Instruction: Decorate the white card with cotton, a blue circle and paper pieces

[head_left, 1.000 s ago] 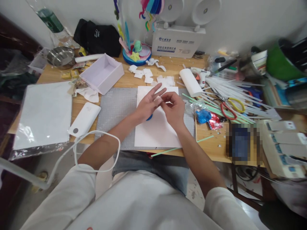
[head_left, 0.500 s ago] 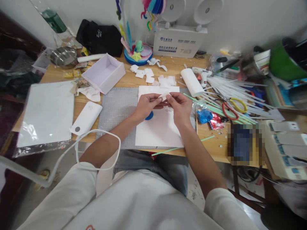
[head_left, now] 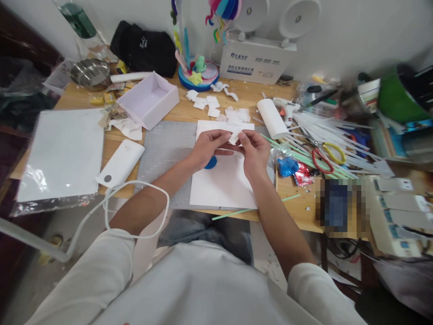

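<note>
Between my two hands is a small white piece of paper or tissue [head_left: 235, 136], pinched by its edges at fingertip height. My left hand [head_left: 207, 149] grips the left edge with thumb and forefinger, its other fingers stretched out below. On the other side, my right hand [head_left: 256, 150] is closed on the right edge, thumb on top. Both are above a white sheet [head_left: 223, 189] lying on a grey cutting mat [head_left: 165, 167]. A blue round piece [head_left: 211, 163] shows on the sheet, partly covered by my left hand. Small white scraps [head_left: 237, 115] lie just behind.
A lilac open box [head_left: 149, 101] and white power bank [head_left: 121, 163] are at left, with a looped white cable [head_left: 165, 216] over my left forearm. At right lie a white roll [head_left: 272, 118], glue gun [head_left: 289, 110], scissors [head_left: 323, 158] and pale sticks [head_left: 331, 131].
The white piece, narrow and rolled-looking before, now shows a broader, flatter face between my fingertips. My left fingers have straightened a little. The whole view has shifted slightly.
</note>
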{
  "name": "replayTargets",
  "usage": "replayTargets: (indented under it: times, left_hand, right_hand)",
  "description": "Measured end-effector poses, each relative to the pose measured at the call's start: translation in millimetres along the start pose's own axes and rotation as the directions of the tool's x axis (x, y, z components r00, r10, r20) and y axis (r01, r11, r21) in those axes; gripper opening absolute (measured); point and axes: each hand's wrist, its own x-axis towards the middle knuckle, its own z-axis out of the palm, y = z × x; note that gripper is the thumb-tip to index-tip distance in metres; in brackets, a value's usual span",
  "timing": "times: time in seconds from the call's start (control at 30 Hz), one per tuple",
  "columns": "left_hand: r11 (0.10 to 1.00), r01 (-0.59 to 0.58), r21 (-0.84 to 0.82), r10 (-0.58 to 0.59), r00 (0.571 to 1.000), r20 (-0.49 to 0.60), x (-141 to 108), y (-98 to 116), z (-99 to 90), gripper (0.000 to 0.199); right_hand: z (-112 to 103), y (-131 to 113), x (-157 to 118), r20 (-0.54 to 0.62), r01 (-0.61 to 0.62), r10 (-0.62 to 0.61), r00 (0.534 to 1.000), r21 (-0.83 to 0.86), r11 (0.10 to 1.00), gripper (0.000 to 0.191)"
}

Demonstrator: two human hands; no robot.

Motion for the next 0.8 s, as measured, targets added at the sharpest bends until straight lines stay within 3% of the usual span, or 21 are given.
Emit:
replayTargets:
  times: [0.23, 0.57, 0.8]
  left_hand:
    - [0.998, 0.063, -0.025, -0.065, 0.996, -0.068, 0.5, 5.7, 2.4, 0.037]
    - [0.999, 0.039, 0.01, -0.038, 0.998, -0.039, 1.2, 2.9, -4.1, 0.036]
    - [0.989, 0.003, 0.149, 0.002, 0.999, -0.035, 1.1, 1.9, -6.1, 0.044]
  right_hand:
    - [4.2, 3.9, -1.8, -0.026, 0.053, -0.052, 0.998, 0.032, 0.998, 0.026]
    - [8.6, 4.7, -1.6, 0.001, 0.07, -0.07, 0.998, 0.044, 0.997, 0.03]
    - [10.6, 4.4, -3.4, -0.019, 0.19, -0.192, 0.981, -0.069, 0.979, 0.027]
